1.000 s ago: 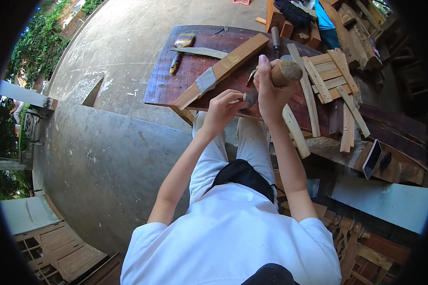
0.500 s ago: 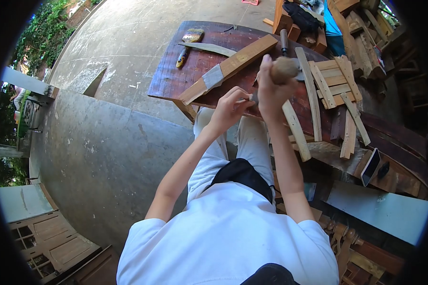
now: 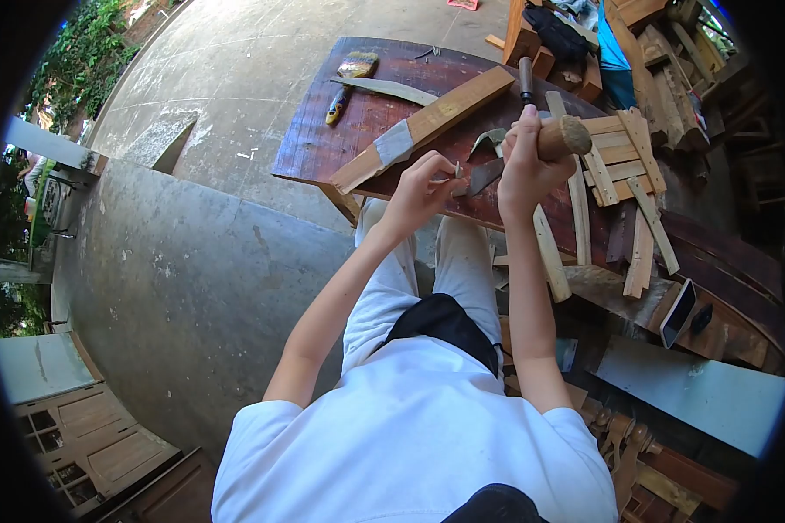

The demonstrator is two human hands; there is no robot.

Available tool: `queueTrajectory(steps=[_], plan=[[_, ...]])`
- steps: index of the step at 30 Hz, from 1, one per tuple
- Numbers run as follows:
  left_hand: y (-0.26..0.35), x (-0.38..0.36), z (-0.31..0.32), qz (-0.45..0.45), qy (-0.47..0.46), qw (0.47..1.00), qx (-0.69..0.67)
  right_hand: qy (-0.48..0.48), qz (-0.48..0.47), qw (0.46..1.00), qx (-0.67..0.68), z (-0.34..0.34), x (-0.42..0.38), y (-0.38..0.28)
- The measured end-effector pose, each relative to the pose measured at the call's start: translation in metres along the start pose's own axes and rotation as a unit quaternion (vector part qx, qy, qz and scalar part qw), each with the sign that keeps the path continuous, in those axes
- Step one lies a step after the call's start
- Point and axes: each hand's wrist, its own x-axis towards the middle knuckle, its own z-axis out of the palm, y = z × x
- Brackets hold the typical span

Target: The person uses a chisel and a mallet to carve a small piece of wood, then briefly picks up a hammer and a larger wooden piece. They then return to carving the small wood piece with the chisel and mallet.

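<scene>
My right hand is wrapped round the thick wooden handle of a knife. The knife's broad grey blade points left, its tip close to the fingers of my left hand. Thumb and fingertips of that hand pinch a small pale piece, too small to name for certain. Both hands are over the near edge of the dark red wooden table. Just beyond my left hand lies a wooden block with a grey sheet wrapped round part of it.
A paintbrush and a curved pale strip lie at the table's far left. Behind my right hand stands a dark tool handle. Wooden slats are piled to the right, near a phone.
My right hand has moved right with the knife, and its blade now shows more clearly apart from my left fingers. My left hand has barely shifted.
</scene>
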Motion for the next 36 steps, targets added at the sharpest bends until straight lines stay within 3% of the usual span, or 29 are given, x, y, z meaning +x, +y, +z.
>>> queueTrajectory(steps=[9, 23, 28, 36], plan=[[-0.004, -0.004, -0.007, -0.046, -0.019, 0.999, -0.012, -0.011, 0.008, 0.999, 0.043, -0.004, -0.005, -0.004], [0.006, -0.006, -0.002, -0.009, -0.063, 0.998, 0.015, -0.009, 0.008, 0.998, 0.058, -0.004, 0.000, -0.015], [0.003, -0.009, -0.004, 0.004, -0.070, 0.997, 0.018, -0.008, 0.069, 0.995, 0.069, -0.003, 0.006, -0.016], [-0.001, -0.017, -0.004, 0.018, -0.083, 0.996, 0.038, 0.025, 0.012, 0.999, 0.017, 0.007, 0.014, 0.002]])
